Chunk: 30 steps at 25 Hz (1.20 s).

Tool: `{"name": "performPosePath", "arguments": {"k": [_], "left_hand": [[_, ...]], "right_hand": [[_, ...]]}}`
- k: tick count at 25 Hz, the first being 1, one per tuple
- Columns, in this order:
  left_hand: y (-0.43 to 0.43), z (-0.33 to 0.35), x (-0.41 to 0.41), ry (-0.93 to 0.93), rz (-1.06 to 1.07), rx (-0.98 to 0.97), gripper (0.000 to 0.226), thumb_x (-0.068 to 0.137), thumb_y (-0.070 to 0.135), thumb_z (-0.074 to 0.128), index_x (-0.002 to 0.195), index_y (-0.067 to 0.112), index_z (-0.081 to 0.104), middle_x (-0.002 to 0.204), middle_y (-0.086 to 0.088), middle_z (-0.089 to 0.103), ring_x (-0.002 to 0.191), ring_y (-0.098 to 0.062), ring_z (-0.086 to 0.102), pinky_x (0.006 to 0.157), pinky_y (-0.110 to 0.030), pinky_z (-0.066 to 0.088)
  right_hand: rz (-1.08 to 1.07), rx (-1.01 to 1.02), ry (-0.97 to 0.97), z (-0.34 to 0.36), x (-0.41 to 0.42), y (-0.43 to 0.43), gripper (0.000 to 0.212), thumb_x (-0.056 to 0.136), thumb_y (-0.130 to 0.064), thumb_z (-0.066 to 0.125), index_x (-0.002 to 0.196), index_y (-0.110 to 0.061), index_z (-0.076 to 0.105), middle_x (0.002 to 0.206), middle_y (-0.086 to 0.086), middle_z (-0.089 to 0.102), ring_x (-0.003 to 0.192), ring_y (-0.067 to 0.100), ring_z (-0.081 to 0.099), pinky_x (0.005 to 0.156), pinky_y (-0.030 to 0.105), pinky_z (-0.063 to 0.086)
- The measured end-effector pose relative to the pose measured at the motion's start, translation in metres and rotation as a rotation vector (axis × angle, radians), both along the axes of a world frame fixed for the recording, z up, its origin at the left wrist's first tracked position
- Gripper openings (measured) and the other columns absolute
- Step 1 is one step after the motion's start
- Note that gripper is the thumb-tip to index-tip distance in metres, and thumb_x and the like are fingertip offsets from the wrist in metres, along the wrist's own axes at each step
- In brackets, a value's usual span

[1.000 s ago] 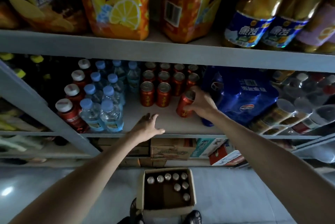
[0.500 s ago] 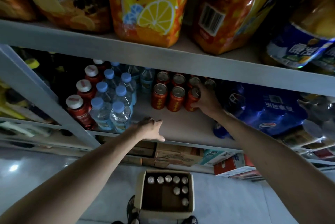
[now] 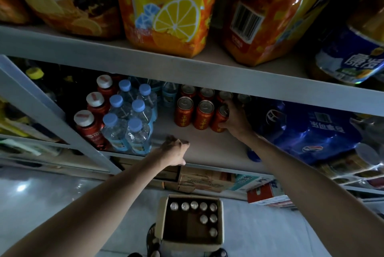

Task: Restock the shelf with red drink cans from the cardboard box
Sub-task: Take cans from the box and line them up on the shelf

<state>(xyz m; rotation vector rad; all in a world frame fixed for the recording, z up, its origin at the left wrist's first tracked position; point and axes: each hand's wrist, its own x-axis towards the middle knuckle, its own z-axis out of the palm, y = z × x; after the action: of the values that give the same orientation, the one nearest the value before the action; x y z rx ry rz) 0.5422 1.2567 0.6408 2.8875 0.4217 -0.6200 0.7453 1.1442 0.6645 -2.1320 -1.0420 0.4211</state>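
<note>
Several red drink cans [image 3: 184, 114] stand in rows at the middle of the grey shelf [image 3: 199, 144]. My right hand [image 3: 235, 120] is wrapped around a red can [image 3: 220, 118] at the right end of the front row; this can stands on the shelf, tilted slightly. My left hand [image 3: 175, 150] rests on the shelf's front edge, fingers loosely curled, holding nothing. Below on the floor, an open cardboard box [image 3: 164, 211] holds several more cans [image 3: 204, 206] along its far and right sides.
Water bottles with blue caps [image 3: 133, 123] and red bottles with white caps [image 3: 91, 125] stand left of the cans. A blue cola pack [image 3: 311, 132] fills the right. Iced tea packs [image 3: 166, 9] sit on the shelf above. Cartons [image 3: 203, 179] lie under the shelf.
My right hand carried the red can back and set it beside the front row. The camera moved closer and tilted; my left hand stayed on the shelf edge.
</note>
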Motion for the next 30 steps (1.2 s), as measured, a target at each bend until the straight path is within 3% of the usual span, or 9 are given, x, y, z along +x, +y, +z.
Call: {"name": "performPosePath", "arguments": {"k": [7,12,15,17,20,23,25,27,30], "left_hand": [[-0.001,-0.001,0.003,-0.002,0.017,-0.012,0.062,0.083,0.032,0.072,0.134,0.007,0.047,0.125,-0.016,0.062,0.115,-0.030,0.059,0.102,-0.039,0.044],[-0.002,-0.001,0.006,0.021,0.036,-0.031,0.055,0.080,0.031,0.076,0.124,0.008,0.052,0.115,-0.014,0.066,0.106,-0.030,0.062,0.096,-0.040,0.047],[-0.002,-0.002,0.006,-0.005,0.014,0.006,0.054,0.079,0.033,0.077,0.121,0.008,0.054,0.109,-0.013,0.068,0.103,-0.029,0.064,0.093,-0.040,0.050],[0.000,-0.003,0.003,-0.026,0.013,0.002,0.063,0.079,0.035,0.076,0.132,0.011,0.052,0.121,-0.015,0.066,0.113,-0.031,0.060,0.098,-0.040,0.048],[-0.003,-0.002,-0.008,0.001,0.113,-0.049,0.064,0.085,0.037,0.069,0.140,0.015,0.044,0.136,-0.016,0.054,0.125,-0.033,0.049,0.099,-0.042,0.046],[-0.020,0.006,-0.021,-0.110,0.130,-0.025,0.060,0.093,0.029,0.059,0.146,0.016,0.036,0.143,-0.012,0.046,0.130,-0.029,0.045,0.102,-0.040,0.044],[-0.036,0.008,-0.032,-0.369,-0.005,-0.056,0.050,0.090,0.015,0.060,0.138,0.013,0.049,0.138,-0.007,0.054,0.124,-0.026,0.051,0.098,-0.035,0.045],[-0.062,0.000,-0.043,-0.453,-0.074,-0.105,0.033,0.086,0.012,0.061,0.119,0.017,0.063,0.119,-0.002,0.065,0.108,-0.022,0.061,0.088,-0.034,0.051],[-0.112,-0.031,-0.053,-0.070,0.166,-0.288,0.011,0.087,0.022,0.061,0.094,0.021,0.069,0.096,-0.001,0.072,0.085,-0.020,0.067,0.070,-0.030,0.053]], "right_hand": [[-0.020,0.036,0.022,-0.002,0.000,-0.001,0.089,0.066,-0.007,0.084,0.141,-0.013,0.037,0.143,0.008,0.046,0.133,0.020,0.043,0.110,0.042,0.039],[-0.054,0.061,0.024,-0.003,-0.008,-0.004,0.091,0.069,-0.007,0.082,0.144,-0.017,0.032,0.148,0.007,0.040,0.138,0.021,0.039,0.112,0.048,0.037],[-0.160,0.140,-0.038,0.002,-0.022,-0.011,0.078,0.080,-0.022,0.079,0.142,-0.029,0.032,0.143,-0.019,0.040,0.133,-0.001,0.038,0.112,0.023,0.033],[-0.232,0.170,-0.080,0.007,-0.038,-0.023,0.054,0.094,-0.027,0.065,0.139,-0.034,0.036,0.133,-0.032,0.043,0.125,-0.009,0.043,0.108,0.023,0.038],[-0.226,0.074,-0.235,0.004,-0.071,-0.057,0.059,0.083,-0.013,0.072,0.136,-0.014,0.046,0.130,0.006,0.047,0.115,0.020,0.051,0.093,0.027,0.041],[-0.245,0.063,-0.330,-0.002,-0.109,-0.103,0.029,0.078,0.003,0.072,0.105,-0.002,0.063,0.100,0.010,0.060,0.082,0.020,0.059,0.068,0.031,0.052],[-0.268,0.006,-0.135,-0.012,-0.130,-0.138,0.020,0.082,0.002,0.069,0.099,-0.009,0.066,0.090,-0.001,0.065,0.072,0.000,0.059,0.064,0.012,0.049],[-0.293,-0.083,0.065,-0.033,-0.147,-0.177,0.017,0.086,-0.003,0.068,0.098,-0.015,0.069,0.084,-0.010,0.066,0.068,-0.012,0.059,0.062,0.002,0.041],[-0.369,-0.095,0.222,-0.076,-0.173,-0.232,0.012,0.088,-0.006,0.067,0.091,-0.017,0.070,0.073,-0.013,0.064,0.062,-0.009,0.062,0.059,0.011,0.044]]}}
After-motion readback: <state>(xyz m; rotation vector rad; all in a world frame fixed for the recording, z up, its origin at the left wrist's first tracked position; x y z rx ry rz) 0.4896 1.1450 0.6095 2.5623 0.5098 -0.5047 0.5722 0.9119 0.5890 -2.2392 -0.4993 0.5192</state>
